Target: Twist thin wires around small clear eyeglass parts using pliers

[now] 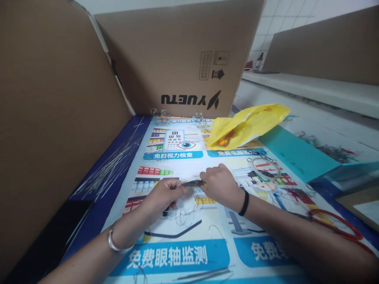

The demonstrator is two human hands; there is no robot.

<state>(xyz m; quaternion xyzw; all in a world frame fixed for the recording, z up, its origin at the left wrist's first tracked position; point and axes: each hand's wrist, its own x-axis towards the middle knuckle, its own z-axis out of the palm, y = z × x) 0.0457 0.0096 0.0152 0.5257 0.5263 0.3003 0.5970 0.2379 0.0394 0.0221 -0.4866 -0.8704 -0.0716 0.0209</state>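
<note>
My right hand [222, 185], with a black band at its wrist, is wrapped round the handles of small pliers [193, 183] whose dark jaws point left. The tips of the pliers meet the fingers of my left hand [166, 195], which are pinched together. What the left fingers hold is too small to name. A silver bangle [111, 240] circles the left wrist. Thin looped wires [186, 215] lie on the printed sheet [177, 167] just below the hands.
Cardboard panels [177, 47] stand at the back and left. Straight wires [111, 167] lie at the left. A yellow bag [248, 124], a teal box [299, 154] and red-handled cutters [337, 223] are at the right. More wire pieces [204, 274] lie at the front edge.
</note>
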